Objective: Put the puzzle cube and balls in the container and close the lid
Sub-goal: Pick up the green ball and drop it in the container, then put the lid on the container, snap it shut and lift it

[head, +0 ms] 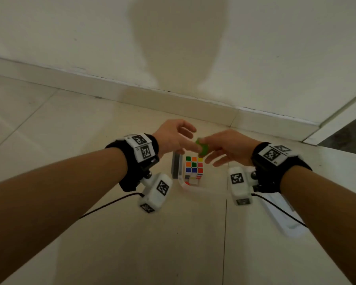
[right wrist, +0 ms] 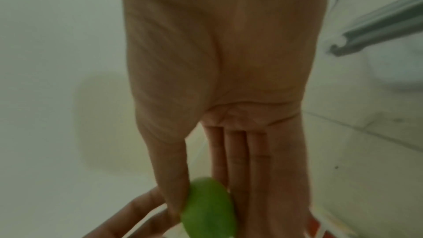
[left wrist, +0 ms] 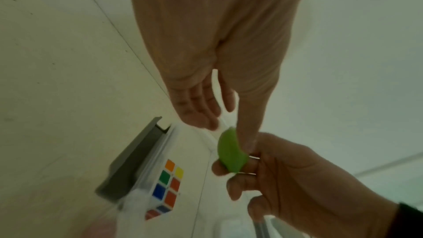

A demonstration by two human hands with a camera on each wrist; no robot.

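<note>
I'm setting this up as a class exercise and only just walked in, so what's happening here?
A person is packing toys into a clear container on the floor. The puzzle cube already sits inside it. The right hand pinches a green ball above the container, and the left hand, fingers loose, touches the ball with a fingertip, perhaps passing it over. A lid lies off to the right, so the container is not yet closed.

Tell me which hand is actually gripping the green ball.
The right hand: its thumb and curled fingers pinch the green ball. The left hand is spread open, with only one straight digit touching the ball.
</note>
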